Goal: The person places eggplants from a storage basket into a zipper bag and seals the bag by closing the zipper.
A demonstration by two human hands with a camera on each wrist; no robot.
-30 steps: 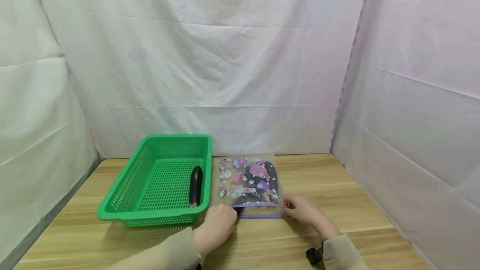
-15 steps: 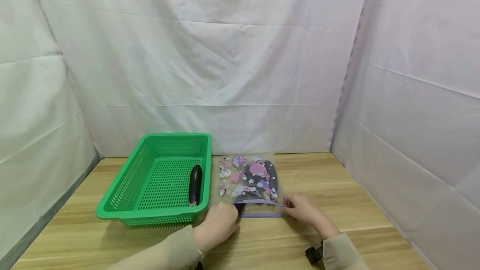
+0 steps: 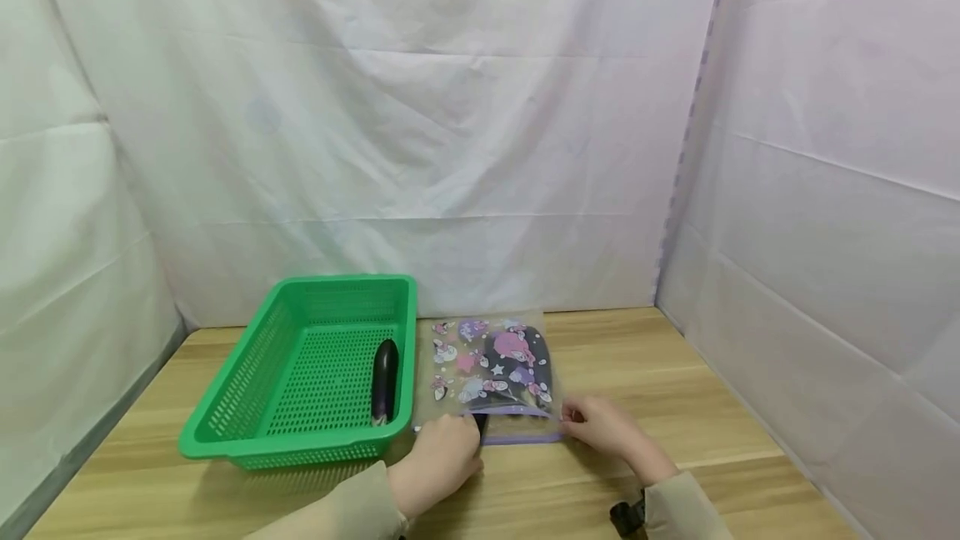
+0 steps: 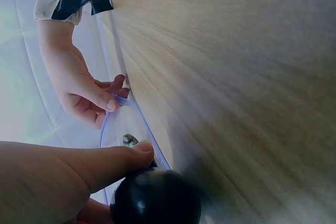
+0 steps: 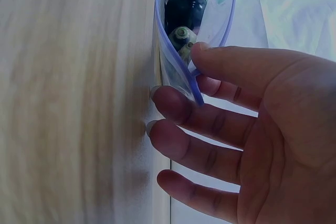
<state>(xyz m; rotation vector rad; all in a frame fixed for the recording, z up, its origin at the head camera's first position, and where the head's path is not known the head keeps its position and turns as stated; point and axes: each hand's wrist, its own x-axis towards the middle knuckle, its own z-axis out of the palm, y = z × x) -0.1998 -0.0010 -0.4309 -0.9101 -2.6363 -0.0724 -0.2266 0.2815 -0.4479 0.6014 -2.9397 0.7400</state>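
Wood-grain counter, white sheeting on three sides.
Counter: pale, banded lengthwise. Back sheet: hung, soft folds, level creases. Left sheet: creased; grey strip at its foot. Right sheet: creased, pinkish near top. Dashed line: down the back right corner.

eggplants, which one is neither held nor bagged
The eggplant in the green basket; the others are inside the printed bag or in the left hand.

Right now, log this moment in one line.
left hand: grips eggplant at mouth of printed zip bag | right hand: pinches bag's purple rim | bag: open, bagged eggplant visible | green basket: one loose eggplant
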